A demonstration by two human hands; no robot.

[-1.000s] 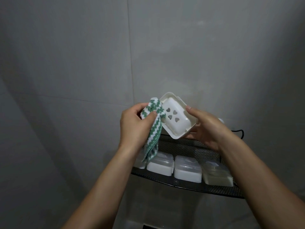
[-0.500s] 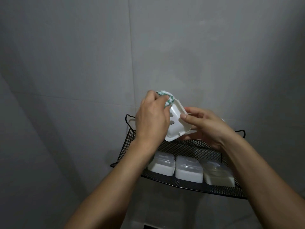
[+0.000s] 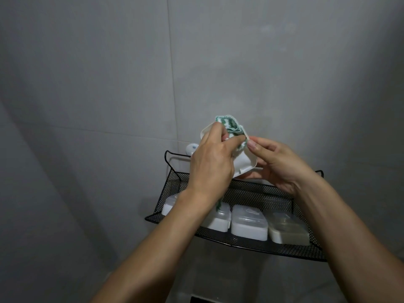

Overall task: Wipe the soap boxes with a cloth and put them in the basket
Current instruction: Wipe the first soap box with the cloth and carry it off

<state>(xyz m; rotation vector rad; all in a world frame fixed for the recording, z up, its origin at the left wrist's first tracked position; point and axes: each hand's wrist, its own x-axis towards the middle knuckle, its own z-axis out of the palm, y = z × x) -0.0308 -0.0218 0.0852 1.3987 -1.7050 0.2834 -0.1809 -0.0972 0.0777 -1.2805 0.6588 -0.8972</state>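
White plastic soap box (image 3: 243,164) tilted between your hands, above basket (image 3: 251,192). Right hand (image 3: 277,165) pinches its right rim; left hand (image 3: 211,162) pinches green-striped cloth (image 3: 229,125) against box top. Basket directly below grip; right hand nearer open slot.

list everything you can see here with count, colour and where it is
white plastic soap box: 1, white, held up above the basket between both hands
green and white striped cloth: 1, green and white, pressed into the held box, one end hanging below the left wrist
black wire mesh basket: 1, black, mounted on the wall under the hands
lidded soap boxes in the basket: 4 visible, three whitish, the rightmost yellowish, in a row; the leftmost partly hidden by the left arm
white wall fitting: 1, white, behind the basket's left corner
grey tiled wall: grey, background
left hand: 1, grips the cloth
right hand: 1, holds the box
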